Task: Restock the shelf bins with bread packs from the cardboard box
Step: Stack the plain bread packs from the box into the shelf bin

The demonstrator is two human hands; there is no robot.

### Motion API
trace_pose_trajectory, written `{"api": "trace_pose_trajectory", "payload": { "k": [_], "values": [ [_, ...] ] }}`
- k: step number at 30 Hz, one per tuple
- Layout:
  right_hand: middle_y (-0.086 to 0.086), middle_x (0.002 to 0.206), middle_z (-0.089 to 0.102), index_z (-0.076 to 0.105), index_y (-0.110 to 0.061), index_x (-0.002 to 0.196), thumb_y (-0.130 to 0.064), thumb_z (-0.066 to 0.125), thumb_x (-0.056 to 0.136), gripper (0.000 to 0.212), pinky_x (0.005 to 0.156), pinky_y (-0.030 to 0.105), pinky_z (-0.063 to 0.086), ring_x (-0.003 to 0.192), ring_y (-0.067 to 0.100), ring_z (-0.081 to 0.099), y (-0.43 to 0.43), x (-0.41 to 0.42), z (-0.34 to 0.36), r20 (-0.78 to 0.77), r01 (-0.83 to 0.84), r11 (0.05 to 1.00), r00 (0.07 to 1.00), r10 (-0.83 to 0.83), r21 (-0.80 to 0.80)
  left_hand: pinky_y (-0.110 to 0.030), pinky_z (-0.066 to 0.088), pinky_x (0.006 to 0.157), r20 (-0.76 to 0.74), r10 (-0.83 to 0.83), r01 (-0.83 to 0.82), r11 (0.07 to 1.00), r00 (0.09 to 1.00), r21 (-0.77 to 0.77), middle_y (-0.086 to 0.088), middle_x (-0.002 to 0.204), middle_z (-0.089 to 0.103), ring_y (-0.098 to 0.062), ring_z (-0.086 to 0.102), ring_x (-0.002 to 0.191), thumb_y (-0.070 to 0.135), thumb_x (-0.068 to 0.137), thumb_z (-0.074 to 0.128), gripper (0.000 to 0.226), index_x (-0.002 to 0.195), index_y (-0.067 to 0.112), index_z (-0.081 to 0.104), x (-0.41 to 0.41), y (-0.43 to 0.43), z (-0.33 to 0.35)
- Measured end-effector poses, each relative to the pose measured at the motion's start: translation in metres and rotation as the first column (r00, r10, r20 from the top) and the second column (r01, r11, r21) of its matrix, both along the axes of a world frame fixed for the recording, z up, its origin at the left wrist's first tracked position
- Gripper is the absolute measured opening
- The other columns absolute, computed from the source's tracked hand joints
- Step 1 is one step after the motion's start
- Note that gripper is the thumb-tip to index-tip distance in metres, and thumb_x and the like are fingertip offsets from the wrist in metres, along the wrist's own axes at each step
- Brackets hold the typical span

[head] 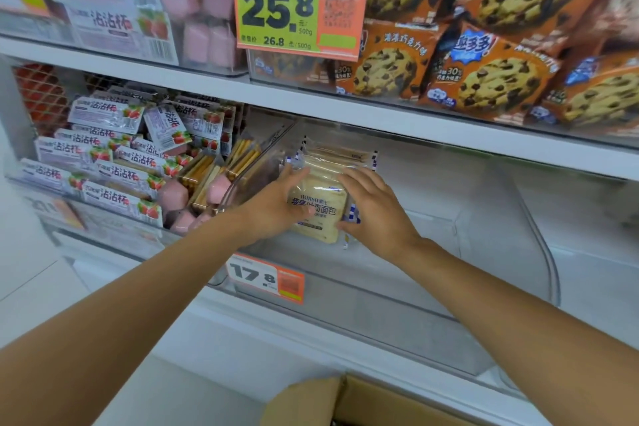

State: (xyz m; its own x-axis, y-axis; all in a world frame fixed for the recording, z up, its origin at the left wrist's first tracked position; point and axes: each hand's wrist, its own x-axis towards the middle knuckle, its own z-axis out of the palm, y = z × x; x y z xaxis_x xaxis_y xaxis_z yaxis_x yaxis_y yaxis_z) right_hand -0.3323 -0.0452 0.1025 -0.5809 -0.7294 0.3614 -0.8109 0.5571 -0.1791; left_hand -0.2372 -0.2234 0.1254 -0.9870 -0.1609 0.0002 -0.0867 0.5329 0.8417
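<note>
Gripping upright bread pack (318,214) (label outward): left hand (276,206), right hand (378,214), fingers curled.

Both bare arms stretch to mid-frame, left hand (276,206) and right hand (378,214) gripping a bread pack (321,204) from either side

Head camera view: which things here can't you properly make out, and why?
Cardboard box: cut off by the bottom edge, so its contents are unseen.
Rear bread packs: their number is hidden by the front bread pack and the right hand.
Left hand: motion blur hides whether it grips the front bread pack or only presses it.
Lower price tag: the small print is too small and blurred to read.
</note>
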Motion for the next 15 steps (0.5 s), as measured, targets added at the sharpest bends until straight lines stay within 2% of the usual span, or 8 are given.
{"api": "trace_pose_trajectory", "payload": {
  "k": [2,3,6,9,11,12,14,15],
  "values": [
    [-0.002,0.159,0.022,0.027,-0.019,0.151,-0.038,0.075,0.081,0.087,0.119,0.036,0.017,0.149,0.017,0.009,0.002,0.001,-0.001,-0.005,0.006,1.0,1.0,-0.006,0.01,0.002,0.042,0.071,0.002,-0.007,0.007,1.0,1.0,0.013,0.007,0.163,-0.002,0.001,0.024,0.129,0.003,0.093,0.061,0.075,0.155,0.018,0.023,0.001,0.001,0.0],
    [-0.001,0.16,0.018,0.024,-0.02,0.152,-0.04,0.075,0.08,0.09,0.118,0.036,0.015,0.149,0.018,0.006,0.005,0.002,-0.001,-0.004,0.003,1.0,1.0,-0.003,0.018,0.001,0.043,0.073,-0.003,-0.007,0.007,1.0,1.0,0.009,0.006,0.163,-0.004,0.001,0.024,0.13,0.002,0.093,0.061,0.076,0.156,0.018,0.021,0.001,0.0,0.0],
    [0.0,0.163,0.007,0.014,-0.026,0.154,-0.045,0.075,0.08,0.097,0.118,0.037,0.012,0.15,0.019,0.0,0.016,0.007,0.005,0.048,0.022,1.0,0.999,-0.023,0.011,-0.012,0.034,0.097,0.025,0.004,-0.002,0.996,1.0,-0.091,0.002,0.164,-0.013,-0.012,0.014,0.148,0.008,0.092,0.064,0.081,0.157,0.025,0.017,0.003,0.0,0.006],
    [0.001,0.16,0.02,0.024,-0.025,0.153,-0.04,0.074,0.082,0.088,0.119,0.038,0.018,0.147,0.021,0.012,0.033,0.02,0.014,0.131,0.083,0.994,0.989,-0.074,-0.065,-0.02,0.024,0.109,0.096,0.047,-0.018,0.958,0.994,-0.285,-0.003,0.164,-0.009,-0.018,0.008,0.151,0.02,0.094,0.065,0.081,0.156,0.03,0.015,0.013,0.005,0.021],
    [0.003,0.149,0.04,0.039,-0.02,0.147,-0.032,0.073,0.084,0.072,0.114,0.034,0.028,0.139,0.022,0.031,0.048,0.035,0.02,0.176,0.142,0.982,0.977,-0.119,-0.122,-0.025,0.025,0.112,0.125,0.071,-0.02,0.929,0.99,-0.37,-0.007,0.164,0.01,-0.021,0.018,0.149,0.026,0.094,0.064,0.076,0.156,0.026,0.02,0.024,0.013,0.031],
    [0.004,0.14,0.05,0.047,-0.017,0.14,-0.029,0.071,0.086,0.061,0.108,0.031,0.033,0.131,0.023,0.04,0.055,0.045,0.024,0.189,0.179,0.972,0.971,-0.149,-0.154,-0.026,0.031,0.109,0.113,0.089,-0.041,0.927,0.99,-0.374,-0.01,0.159,0.028,-0.023,0.033,0.144,0.026,0.094,0.065,0.07,0.153,0.02,0.029,0.03,0.019,0.036],
    [0.004,0.115,0.063,0.062,-0.014,0.12,-0.022,0.067,0.087,0.034,0.093,0.032,0.044,0.108,0.021,0.053,0.072,0.07,0.033,0.187,0.255,0.943,0.958,-0.216,-0.215,-0.028,0.048,0.09,0.031,0.159,-0.139,0.933,0.987,-0.333,-0.013,0.127,0.062,-0.025,0.06,0.114,0.024,0.092,0.067,0.04,0.128,0.012,0.056,0.046,0.037,0.044],
    [0.003,0.101,0.065,0.065,-0.015,0.108,-0.019,0.065,0.087,0.022,0.084,0.033,0.048,0.095,0.02,0.057,0.082,0.085,0.037,0.192,0.295,0.923,0.949,-0.252,-0.248,-0.026,0.049,0.077,-0.018,0.193,-0.189,0.929,0.981,-0.318,-0.01,0.108,0.069,-0.025,0.065,0.099,0.023,0.09,0.068,0.023,0.109,0.013,0.062,0.057,0.05,0.047]
  ]
}}
